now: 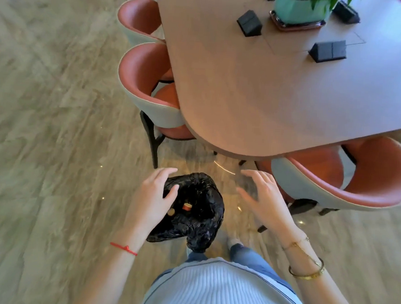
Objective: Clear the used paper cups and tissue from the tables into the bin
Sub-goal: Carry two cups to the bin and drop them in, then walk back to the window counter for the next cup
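— Where was the bin?

— I saw the bin [192,209], lined with a black bag, on the floor at lower centre of the frame, a small orange scrap inside.

— And the 2 hands?

— My left hand [154,196] hung over its left rim, fingers relaxed, holding nothing. My right hand [263,198] was spread beside it, near the table [267,90].

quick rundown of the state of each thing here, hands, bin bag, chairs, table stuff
left hand: fingers relaxed, over the bag's rim, holds nothing
right hand: fingers spread, holds nothing
bin bag: mouth open, a few small scraps inside
chairs: pushed in at the table
table: no cups or tissue on the part seen
plant pot: upright
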`<state>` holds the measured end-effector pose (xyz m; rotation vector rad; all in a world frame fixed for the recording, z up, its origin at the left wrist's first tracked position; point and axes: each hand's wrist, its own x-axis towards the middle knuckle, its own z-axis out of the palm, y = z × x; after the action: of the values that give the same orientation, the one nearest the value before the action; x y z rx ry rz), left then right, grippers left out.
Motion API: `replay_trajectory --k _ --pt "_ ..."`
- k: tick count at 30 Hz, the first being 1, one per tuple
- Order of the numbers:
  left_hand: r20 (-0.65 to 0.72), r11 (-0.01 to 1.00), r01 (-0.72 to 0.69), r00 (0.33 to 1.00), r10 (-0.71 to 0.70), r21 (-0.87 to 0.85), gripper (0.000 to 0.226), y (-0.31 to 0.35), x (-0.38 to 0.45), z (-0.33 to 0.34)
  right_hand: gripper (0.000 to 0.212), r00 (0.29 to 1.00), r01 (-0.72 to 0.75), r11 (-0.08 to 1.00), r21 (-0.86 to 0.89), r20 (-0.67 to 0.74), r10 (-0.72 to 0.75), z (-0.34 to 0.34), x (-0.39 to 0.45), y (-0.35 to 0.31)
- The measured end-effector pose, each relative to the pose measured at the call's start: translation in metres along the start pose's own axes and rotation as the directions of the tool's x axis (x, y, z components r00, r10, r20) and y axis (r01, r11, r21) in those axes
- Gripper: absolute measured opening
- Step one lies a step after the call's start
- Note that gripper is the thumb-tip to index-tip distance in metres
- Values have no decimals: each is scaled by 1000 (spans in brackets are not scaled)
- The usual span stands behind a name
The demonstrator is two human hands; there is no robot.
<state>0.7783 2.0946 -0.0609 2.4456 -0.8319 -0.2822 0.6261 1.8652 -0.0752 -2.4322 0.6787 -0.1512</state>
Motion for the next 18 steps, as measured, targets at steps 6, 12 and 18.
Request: replay_trajectory --k 6,12,18 --pt "74 981 -193 978 194 -24 38 64 18 32 43 982 -124 992 26 -139 126 -37 -48 48" --pt "160 925 -379 912 378 -26 38 158 22 86 42 929 -241 967 82 -268 255 -87 -110 116" --pt "256 854 -507 816 519 -118 39 278 11 162 40 842 -384 917 111 -365 397 -152 -182 201"
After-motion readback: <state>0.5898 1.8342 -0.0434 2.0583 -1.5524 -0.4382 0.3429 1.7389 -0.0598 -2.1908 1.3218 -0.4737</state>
